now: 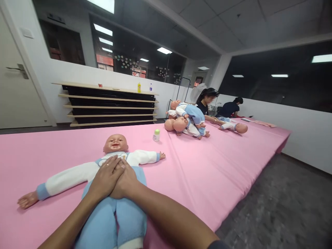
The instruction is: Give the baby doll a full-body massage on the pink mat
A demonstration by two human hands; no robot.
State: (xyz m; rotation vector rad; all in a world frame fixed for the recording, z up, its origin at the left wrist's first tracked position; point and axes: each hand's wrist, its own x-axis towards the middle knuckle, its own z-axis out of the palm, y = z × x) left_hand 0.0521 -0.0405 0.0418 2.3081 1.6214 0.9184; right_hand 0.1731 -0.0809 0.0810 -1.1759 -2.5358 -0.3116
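Observation:
A baby doll [132,207] lies on its back on the pink-covered table in front of me, arms spread wide, in a white top with light blue trousers. My left hand [107,177] rests flat on its torso and wears a ring. Partly under those fingers is my right hand [126,180], also laid flat on the doll with its fingers pointing toward the doll's head. Neither hand grips anything. Some fingertips overlap and are hard to separate. A small white bottle with a green cap [156,135] stands beyond the doll's outstretched arm.
Several similar dolls [190,116] are piled further along the pink table cover [197,173]. Another doll [241,128] lies near a person [203,105] at the far side, with a second person [229,109] behind. Stacked boards [111,100] stand by the wall.

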